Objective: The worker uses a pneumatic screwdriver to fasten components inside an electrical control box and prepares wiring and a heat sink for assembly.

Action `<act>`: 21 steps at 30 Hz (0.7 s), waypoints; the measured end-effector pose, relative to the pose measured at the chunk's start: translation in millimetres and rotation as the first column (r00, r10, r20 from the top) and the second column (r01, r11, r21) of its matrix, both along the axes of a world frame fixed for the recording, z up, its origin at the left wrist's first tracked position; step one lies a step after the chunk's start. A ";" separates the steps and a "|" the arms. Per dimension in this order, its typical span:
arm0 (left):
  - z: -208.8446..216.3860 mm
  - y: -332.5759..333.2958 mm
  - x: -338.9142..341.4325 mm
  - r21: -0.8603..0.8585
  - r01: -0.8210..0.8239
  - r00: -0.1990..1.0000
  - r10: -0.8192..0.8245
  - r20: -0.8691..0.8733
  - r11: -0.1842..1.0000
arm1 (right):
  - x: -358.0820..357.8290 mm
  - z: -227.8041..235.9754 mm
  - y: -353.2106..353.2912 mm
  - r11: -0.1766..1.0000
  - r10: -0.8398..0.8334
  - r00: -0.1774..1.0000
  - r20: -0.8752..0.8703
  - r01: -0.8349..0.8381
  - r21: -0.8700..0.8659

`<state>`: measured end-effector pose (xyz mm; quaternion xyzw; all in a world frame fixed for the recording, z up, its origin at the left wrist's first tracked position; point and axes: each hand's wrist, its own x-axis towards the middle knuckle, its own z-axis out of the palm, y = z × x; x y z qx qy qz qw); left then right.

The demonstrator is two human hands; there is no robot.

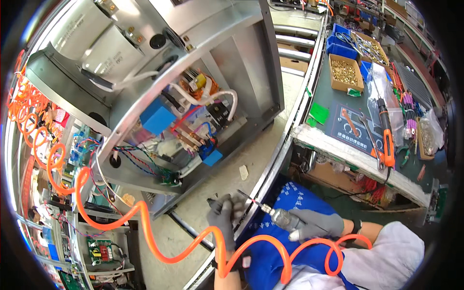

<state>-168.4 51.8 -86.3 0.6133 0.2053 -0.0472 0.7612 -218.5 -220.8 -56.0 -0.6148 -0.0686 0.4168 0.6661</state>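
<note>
My right hand (314, 224), in a grey glove, is wrapped round a metal air screwdriver (285, 218). Its long thin bit points up and left, toward my other hand. An orange coiled air hose (166, 258) loops across the front of my body and over both forearms. My left hand (225, 212), also gloved in grey, is raised just left of the bit's tip with fingers curled; a small dark thing shows by its fingertips, too small to name. Beyond it stands a metal cabinet (241, 72) with its side open, showing wiring, a blue block (158, 116) and a copper-wound coil (208, 89).
On the right, a workbench (333, 140) bears a carton of brass fasteners (344, 72), blue bins (336, 41), a wrench (369, 133) and an orange-handled tool (388, 147). A metal rail (270, 169) runs between bench and cabinet. Circuit boards (101, 251) sit at lower left.
</note>
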 end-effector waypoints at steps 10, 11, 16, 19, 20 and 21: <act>-23.8 0.2 42.7 0.967 0.008 0.935 -0.344 0.082 0.253 | -7.6 -13.7 4.8 0.996 -0.088 0.989 -0.120 0.090 0.016; -21.4 -2.7 48.1 0.986 0.037 0.937 -0.348 0.022 0.164 | -7.0 -12.7 4.5 0.996 -0.082 0.989 -0.121 0.077 -0.047; 1.2 -8.0 39.7 0.952 0.066 0.936 -0.349 0.045 0.300 | 9.6 -10.0 9.2 0.982 -0.117 0.992 -0.050 0.123 0.144; 6.3 -21.1 -11.6 0.832 0.185 0.944 -0.330 -0.003 0.523 | 20.1 -17.3 14.9 0.911 -0.226 0.969 0.097 0.175 0.373; 4.0 -32.3 -34.1 0.715 0.327 0.927 -0.356 -0.116 0.618 | 22.7 -21.8 20.2 0.857 -0.274 0.960 0.061 0.215 0.468; 1.0 -41.6 -50.4 0.527 0.493 0.856 -0.495 -0.149 0.693 | 22.0 -24.8 23.7 0.808 -0.276 0.960 -0.055 0.263 0.528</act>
